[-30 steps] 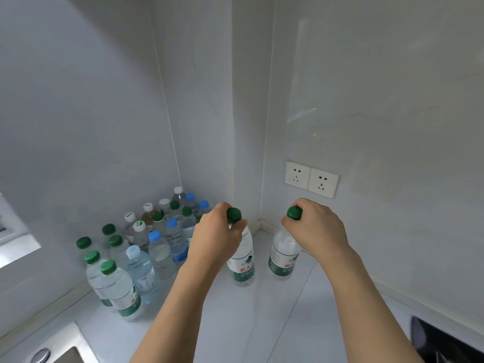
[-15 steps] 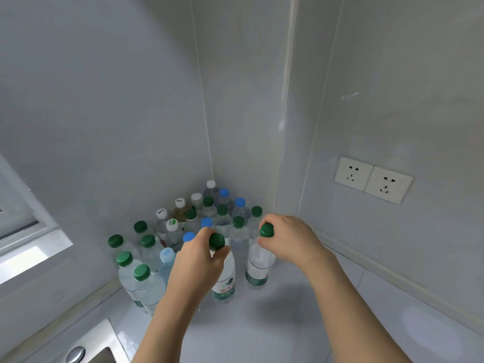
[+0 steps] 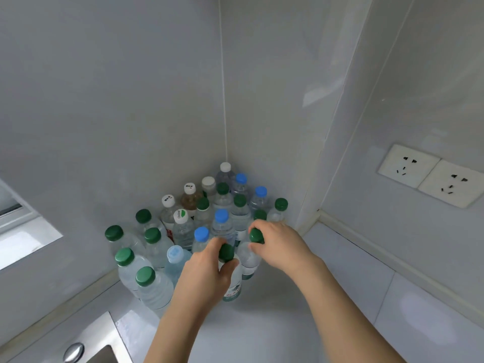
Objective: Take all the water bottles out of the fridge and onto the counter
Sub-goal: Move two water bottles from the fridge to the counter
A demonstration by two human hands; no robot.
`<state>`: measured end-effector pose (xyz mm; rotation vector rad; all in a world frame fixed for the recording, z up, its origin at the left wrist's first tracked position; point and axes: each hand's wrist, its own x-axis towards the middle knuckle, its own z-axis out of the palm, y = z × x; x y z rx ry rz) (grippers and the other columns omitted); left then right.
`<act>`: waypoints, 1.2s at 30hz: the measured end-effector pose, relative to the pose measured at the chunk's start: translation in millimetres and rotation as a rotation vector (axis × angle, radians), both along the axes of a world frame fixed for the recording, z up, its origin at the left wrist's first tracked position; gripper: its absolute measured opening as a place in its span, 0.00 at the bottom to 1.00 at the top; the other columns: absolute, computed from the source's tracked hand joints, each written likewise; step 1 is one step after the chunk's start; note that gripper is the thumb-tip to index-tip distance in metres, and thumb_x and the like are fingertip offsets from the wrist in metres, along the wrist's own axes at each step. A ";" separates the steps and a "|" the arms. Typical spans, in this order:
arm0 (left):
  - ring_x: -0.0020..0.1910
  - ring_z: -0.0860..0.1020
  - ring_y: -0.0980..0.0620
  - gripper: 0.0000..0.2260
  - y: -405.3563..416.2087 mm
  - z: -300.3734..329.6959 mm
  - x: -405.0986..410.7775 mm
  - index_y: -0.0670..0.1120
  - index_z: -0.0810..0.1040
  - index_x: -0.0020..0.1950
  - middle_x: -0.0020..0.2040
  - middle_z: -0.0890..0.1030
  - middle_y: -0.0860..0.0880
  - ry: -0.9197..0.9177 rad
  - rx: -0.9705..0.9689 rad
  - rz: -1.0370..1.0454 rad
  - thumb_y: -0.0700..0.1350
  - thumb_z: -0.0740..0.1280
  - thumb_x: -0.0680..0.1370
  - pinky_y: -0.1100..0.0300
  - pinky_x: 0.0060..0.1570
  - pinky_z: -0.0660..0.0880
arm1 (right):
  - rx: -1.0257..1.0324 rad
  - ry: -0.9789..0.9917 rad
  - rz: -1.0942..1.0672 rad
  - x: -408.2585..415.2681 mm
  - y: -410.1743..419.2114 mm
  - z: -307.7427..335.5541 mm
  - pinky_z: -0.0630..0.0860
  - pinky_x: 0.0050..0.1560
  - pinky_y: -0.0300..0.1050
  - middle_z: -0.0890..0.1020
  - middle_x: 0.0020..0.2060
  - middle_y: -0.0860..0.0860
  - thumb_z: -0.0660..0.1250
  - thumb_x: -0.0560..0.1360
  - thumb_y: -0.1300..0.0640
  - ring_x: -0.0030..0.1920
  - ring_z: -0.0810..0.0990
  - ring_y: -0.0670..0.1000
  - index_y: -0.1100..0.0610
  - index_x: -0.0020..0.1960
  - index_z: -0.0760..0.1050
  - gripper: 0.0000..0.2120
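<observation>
Both bottles now stand against the cluster of bottles (image 3: 188, 226) in the counter (image 3: 275, 334) corner, having shifted left from the wall sockets (image 3: 432, 175). The left hand (image 3: 203, 276) pinches the nearer green-capped bottle (image 3: 231, 284) at its neck; the right hand (image 3: 280, 244) pinches the farther green-capped bottle (image 3: 250, 260) likewise

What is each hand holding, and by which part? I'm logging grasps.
Left hand grips a green-capped bottle at its neck; right hand grips another bottle likewise.
</observation>
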<state>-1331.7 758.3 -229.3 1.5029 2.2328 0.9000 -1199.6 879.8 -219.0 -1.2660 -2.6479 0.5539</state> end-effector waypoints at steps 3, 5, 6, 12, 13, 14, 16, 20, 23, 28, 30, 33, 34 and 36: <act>0.29 0.70 0.53 0.10 3.5 -11.6 -5.8 0.51 0.70 0.54 0.29 0.71 0.56 0.009 -0.010 -0.011 0.51 0.68 0.77 0.64 0.28 0.62 | 0.008 0.008 0.013 -10.1 1.7 -13.0 0.71 0.43 0.45 0.79 0.49 0.51 0.66 0.76 0.51 0.49 0.77 0.54 0.50 0.58 0.73 0.12; 0.27 0.69 0.54 0.10 5.0 -17.9 -7.7 0.51 0.71 0.54 0.28 0.70 0.56 0.002 -0.007 -0.012 0.50 0.69 0.77 0.65 0.27 0.62 | 0.022 0.005 0.025 -15.8 2.8 -19.8 0.74 0.45 0.47 0.79 0.49 0.51 0.66 0.76 0.51 0.49 0.77 0.55 0.50 0.58 0.72 0.11; 0.27 0.69 0.54 0.10 5.5 -20.9 -8.4 0.51 0.71 0.54 0.28 0.70 0.56 0.000 -0.005 -0.013 0.50 0.69 0.77 0.65 0.27 0.62 | 0.025 0.005 0.028 -18.4 3.1 -23.0 0.75 0.45 0.48 0.79 0.48 0.51 0.66 0.76 0.51 0.49 0.77 0.55 0.51 0.57 0.72 0.11; 0.26 0.69 0.55 0.10 9.6 -35.7 -14.7 0.49 0.72 0.55 0.30 0.70 0.57 -0.011 0.016 0.003 0.49 0.69 0.77 0.66 0.27 0.64 | 0.036 0.021 0.040 -30.4 5.6 -29.6 0.73 0.45 0.48 0.79 0.49 0.51 0.65 0.76 0.50 0.49 0.77 0.54 0.52 0.56 0.71 0.10; 0.26 0.69 0.55 0.10 9.8 -38.3 -15.1 0.49 0.72 0.55 0.30 0.70 0.56 -0.013 0.022 0.005 0.49 0.69 0.77 0.65 0.28 0.63 | 0.035 0.017 0.044 -31.8 6.8 -29.1 0.72 0.44 0.47 0.78 0.49 0.51 0.65 0.76 0.51 0.49 0.77 0.55 0.52 0.56 0.71 0.11; 0.27 0.69 0.54 0.11 9.9 -40.5 -15.1 0.49 0.72 0.56 0.31 0.71 0.56 -0.011 0.029 0.005 0.49 0.69 0.77 0.64 0.28 0.63 | 0.031 0.014 0.045 -33.1 8.3 -28.8 0.71 0.43 0.47 0.78 0.49 0.51 0.66 0.76 0.51 0.49 0.77 0.55 0.53 0.56 0.71 0.11; 0.29 0.69 0.53 0.12 9.7 -45.5 -14.5 0.49 0.72 0.58 0.37 0.75 0.55 -0.006 0.046 0.007 0.49 0.69 0.77 0.63 0.31 0.62 | 0.020 0.015 0.040 -35.4 10.0 -29.6 0.69 0.42 0.46 0.78 0.49 0.52 0.66 0.76 0.51 0.49 0.76 0.55 0.53 0.56 0.71 0.11; 0.36 0.71 0.53 0.12 12.5 -52.8 -14.2 0.49 0.72 0.59 0.44 0.78 0.53 0.005 0.073 0.004 0.49 0.68 0.77 0.59 0.36 0.67 | 0.000 0.013 0.014 -38.3 10.3 -34.7 0.72 0.44 0.48 0.78 0.48 0.51 0.67 0.75 0.51 0.48 0.76 0.55 0.53 0.55 0.70 0.12; 0.42 0.73 0.51 0.11 13.3 -55.6 -11.5 0.47 0.70 0.58 0.45 0.77 0.52 0.025 0.063 -0.008 0.48 0.66 0.78 0.57 0.39 0.70 | -0.022 0.052 -0.009 -37.0 8.1 -37.9 0.73 0.47 0.48 0.77 0.50 0.51 0.67 0.76 0.50 0.50 0.77 0.54 0.51 0.60 0.70 0.14; 0.45 0.73 0.48 0.10 14.9 -57.0 -11.2 0.46 0.69 0.56 0.46 0.76 0.51 0.057 0.036 -0.006 0.48 0.65 0.79 0.53 0.41 0.73 | -0.065 0.096 -0.051 -22.8 2.0 -34.2 0.74 0.55 0.48 0.75 0.61 0.51 0.66 0.77 0.48 0.59 0.76 0.53 0.51 0.72 0.64 0.25; 0.44 0.73 0.47 0.09 14.9 -54.8 -10.5 0.45 0.69 0.55 0.46 0.75 0.50 0.070 0.011 -0.009 0.47 0.64 0.79 0.52 0.40 0.72 | -0.083 0.110 -0.067 -10.3 -4.0 -26.7 0.73 0.59 0.48 0.74 0.65 0.52 0.65 0.78 0.48 0.61 0.76 0.53 0.52 0.74 0.62 0.27; 0.41 0.71 0.47 0.08 18.5 -49.0 -6.0 0.43 0.68 0.52 0.44 0.74 0.48 0.083 -0.043 0.020 0.45 0.64 0.79 0.55 0.37 0.67 | -0.082 0.130 -0.107 13.2 -13.5 -10.6 0.71 0.62 0.47 0.70 0.69 0.51 0.65 0.78 0.49 0.64 0.73 0.52 0.52 0.75 0.59 0.29; 0.41 0.70 0.47 0.08 20.3 -45.9 -4.2 0.43 0.67 0.52 0.45 0.75 0.47 0.084 -0.078 0.037 0.45 0.64 0.79 0.56 0.37 0.66 | -0.077 0.154 -0.127 22.0 -16.8 -4.3 0.69 0.63 0.46 0.67 0.71 0.51 0.65 0.78 0.50 0.66 0.72 0.52 0.52 0.75 0.59 0.29; 0.42 0.71 0.46 0.07 22.9 -37.0 0.1 0.43 0.67 0.52 0.47 0.75 0.45 0.080 -0.165 0.066 0.44 0.63 0.79 0.56 0.38 0.66 | -0.049 0.203 -0.166 41.3 -24.8 9.0 0.67 0.64 0.45 0.64 0.72 0.49 0.66 0.77 0.51 0.67 0.71 0.52 0.52 0.75 0.59 0.29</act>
